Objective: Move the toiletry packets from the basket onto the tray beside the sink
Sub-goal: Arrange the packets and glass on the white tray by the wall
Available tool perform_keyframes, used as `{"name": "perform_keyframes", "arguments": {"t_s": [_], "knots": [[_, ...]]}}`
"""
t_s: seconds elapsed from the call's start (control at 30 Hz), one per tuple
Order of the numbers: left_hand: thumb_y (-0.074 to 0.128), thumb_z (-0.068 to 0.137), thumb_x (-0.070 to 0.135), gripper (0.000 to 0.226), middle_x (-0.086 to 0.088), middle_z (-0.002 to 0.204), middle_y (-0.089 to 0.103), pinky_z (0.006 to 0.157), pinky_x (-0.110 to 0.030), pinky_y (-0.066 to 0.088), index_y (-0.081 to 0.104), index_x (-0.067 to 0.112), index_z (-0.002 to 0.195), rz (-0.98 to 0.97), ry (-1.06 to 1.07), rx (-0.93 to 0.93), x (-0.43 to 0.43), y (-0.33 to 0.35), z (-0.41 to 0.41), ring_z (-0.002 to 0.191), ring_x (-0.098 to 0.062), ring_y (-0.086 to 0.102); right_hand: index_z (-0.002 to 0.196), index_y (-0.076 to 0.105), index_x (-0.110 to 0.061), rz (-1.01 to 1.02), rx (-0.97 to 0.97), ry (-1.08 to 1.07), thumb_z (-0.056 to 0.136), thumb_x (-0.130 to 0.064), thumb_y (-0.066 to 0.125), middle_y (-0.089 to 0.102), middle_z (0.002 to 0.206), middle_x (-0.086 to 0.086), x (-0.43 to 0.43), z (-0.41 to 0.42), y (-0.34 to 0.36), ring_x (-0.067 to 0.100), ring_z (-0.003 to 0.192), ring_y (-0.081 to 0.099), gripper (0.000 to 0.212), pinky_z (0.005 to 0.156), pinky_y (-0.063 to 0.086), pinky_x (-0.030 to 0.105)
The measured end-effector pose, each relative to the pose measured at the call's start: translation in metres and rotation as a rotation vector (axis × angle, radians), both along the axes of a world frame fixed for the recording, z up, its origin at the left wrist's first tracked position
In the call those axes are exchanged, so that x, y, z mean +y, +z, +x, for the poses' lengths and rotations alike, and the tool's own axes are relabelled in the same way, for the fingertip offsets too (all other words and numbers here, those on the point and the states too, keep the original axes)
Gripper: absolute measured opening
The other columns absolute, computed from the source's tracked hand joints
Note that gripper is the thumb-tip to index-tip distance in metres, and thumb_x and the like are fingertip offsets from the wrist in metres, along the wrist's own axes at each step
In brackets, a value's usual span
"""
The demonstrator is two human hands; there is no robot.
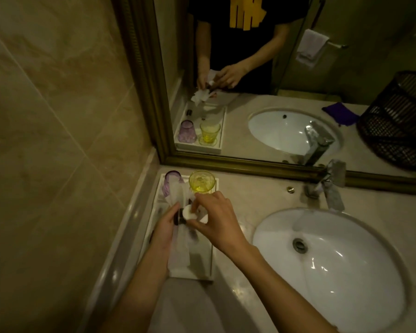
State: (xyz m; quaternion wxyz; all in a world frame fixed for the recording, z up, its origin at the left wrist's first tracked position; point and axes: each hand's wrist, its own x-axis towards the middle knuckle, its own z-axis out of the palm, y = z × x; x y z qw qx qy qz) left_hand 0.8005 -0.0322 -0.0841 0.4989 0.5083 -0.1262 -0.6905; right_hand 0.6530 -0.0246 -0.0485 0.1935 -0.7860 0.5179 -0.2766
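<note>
A white tray sits on the counter left of the sink. Both hands hover over its middle. My left hand grips a bundle of long white packets that fan out toward the glasses, with a dark item among them. My right hand pinches a small round white packet against that bundle. The black wire basket shows only as a reflection in the mirror, on the counter right of the sink.
A purple glass and a yellow glass stand at the tray's far end. The chrome faucet rises behind the basin. The mirror frame and tiled wall close off the corner. A purple cloth is reflected near the basket.
</note>
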Motion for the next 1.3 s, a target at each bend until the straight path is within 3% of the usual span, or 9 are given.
{"name": "perform_keyframes", "arguments": {"t_s": [0.1,0.33,0.57,0.63,0.77,0.87,1.07,1.2,1.3], "knots": [[0.049,0.100,0.028,0.034,-0.007,0.073,0.078,0.054,-0.029,0.055,0.077,0.012,0.092,0.038,0.019,-0.013,0.002,-0.002,0.015,0.060,-0.020,0.074,0.090,0.060,-0.024,0.055,-0.067,-0.090,0.081,-0.038,0.076,0.065,0.093,-0.009,0.007,-0.022,-0.018,0.015,0.093,0.050,0.022,0.077,0.042,0.033],[0.049,0.101,0.024,0.023,-0.007,0.075,0.072,0.044,-0.024,0.053,0.069,0.012,0.097,0.034,0.031,-0.089,0.000,-0.005,0.030,0.062,-0.020,0.065,0.089,0.062,-0.022,0.205,0.328,0.067,0.094,-0.034,0.059,0.067,0.095,-0.002,0.053,-0.016,-0.097,0.017,0.093,0.051,0.013,0.077,0.043,0.030],[0.047,0.102,0.017,0.021,-0.009,0.097,0.069,0.072,-0.033,0.054,0.065,0.013,0.113,-0.062,0.039,-0.091,-0.002,-0.008,0.027,0.088,-0.023,0.064,0.115,0.071,-0.024,0.299,0.432,0.110,0.097,-0.044,0.054,0.059,0.134,-0.009,0.059,-0.022,-0.106,0.017,0.121,0.045,0.032,0.096,0.040,0.032],[0.048,0.101,0.016,0.021,-0.006,0.091,0.073,0.065,-0.027,0.057,0.065,0.014,0.114,-0.075,0.046,-0.118,-0.003,-0.009,0.028,0.083,-0.020,0.068,0.109,0.074,-0.022,0.331,0.295,0.013,0.098,-0.040,0.057,0.065,0.122,-0.006,0.058,-0.020,-0.088,0.015,0.111,0.052,0.027,0.093,0.044,0.032],[0.053,0.100,0.018,0.020,0.004,0.079,0.079,0.054,-0.022,0.057,0.065,0.019,0.116,-0.100,0.023,-0.147,0.000,-0.013,0.025,0.069,-0.009,0.074,0.079,0.076,-0.015,0.628,-0.378,-0.158,0.094,-0.054,0.060,0.071,0.071,0.006,0.061,-0.001,-0.042,0.012,0.066,0.064,0.044,0.070,0.056,0.032],[0.055,0.099,0.020,0.024,-0.002,0.083,0.077,0.061,-0.030,0.057,0.064,0.015,0.120,-0.094,0.009,-0.159,-0.002,-0.016,0.019,0.072,-0.017,0.072,0.069,0.077,-0.021,0.775,-0.400,-0.070,0.086,-0.064,0.063,0.067,0.060,-0.003,0.066,0.016,-0.025,0.006,0.058,0.059,0.048,0.060,0.049,0.018],[0.059,0.095,0.040,0.039,-0.010,0.089,0.072,0.063,-0.034,0.050,0.069,0.011,0.119,0.036,0.040,-0.029,0.003,-0.017,0.013,0.074,-0.024,0.063,0.070,0.073,-0.007,0.766,-0.504,-0.086,0.088,-0.031,0.075,0.064,0.058,-0.003,0.065,0.019,-0.029,0.008,0.058,0.057,0.030,0.062,0.049,0.022],[0.042,0.103,0.038,0.049,-0.017,0.120,0.066,0.092,-0.042,0.047,0.054,0.008,0.139,0.025,0.055,0.173,0.001,-0.016,0.022,0.099,-0.026,0.062,0.075,0.071,-0.008,0.666,-0.590,-0.058,0.092,-0.024,0.072,0.065,0.063,-0.001,0.066,0.015,-0.026,0.009,0.061,0.058,0.024,0.062,0.048,0.022],[0.041,0.105,0.030,0.043,-0.017,0.112,0.068,0.081,-0.042,0.051,0.053,0.006,0.139,0.011,0.098,0.238,0.001,-0.015,0.030,0.097,-0.027,0.065,0.078,0.073,-0.012,0.607,-0.662,-0.079,0.093,-0.020,0.070,0.069,0.074,0.000,0.068,0.011,-0.024,0.013,0.068,0.062,0.017,0.068,0.050,0.026]]}}
